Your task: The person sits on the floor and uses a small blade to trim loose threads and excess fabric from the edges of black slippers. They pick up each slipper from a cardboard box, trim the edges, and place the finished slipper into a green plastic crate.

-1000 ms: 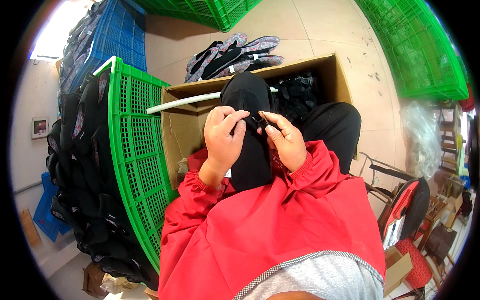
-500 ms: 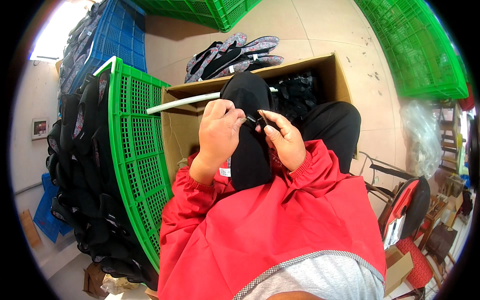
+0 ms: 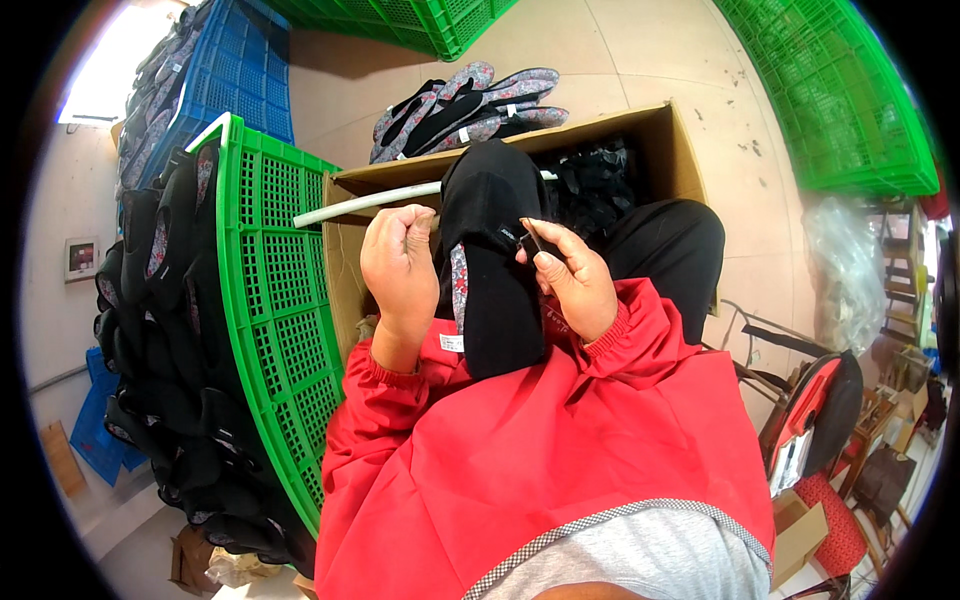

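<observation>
A black slipper-shaped fabric piece [image 3: 500, 310] with a flowered lining and a white tag lies over my lap, between my hands. My right hand [image 3: 578, 280] is closed on a thin dark tool [image 3: 538, 236], its tip beside a small pale label on the black cloth. Whether it is a pair of snips is too small to tell. To the left of the piece, my left hand [image 3: 400, 265] is raised and apart from it, fingers curled into a pinch. Anything between those fingertips is too small to make out.
An open cardboard box [image 3: 690, 160] holding black items stands beyond my knees, with a white tube [image 3: 370, 204] across it. Flowered black pieces [image 3: 470, 110] lie behind it. A green crate [image 3: 270, 270] heaped with black pieces [image 3: 180, 330] stands left; another green crate [image 3: 830, 100], far right.
My left hand has moved left, away from the black piece and my right hand, uncovering the flowered lining. My right hand has hardly moved and still holds the thin tool.
</observation>
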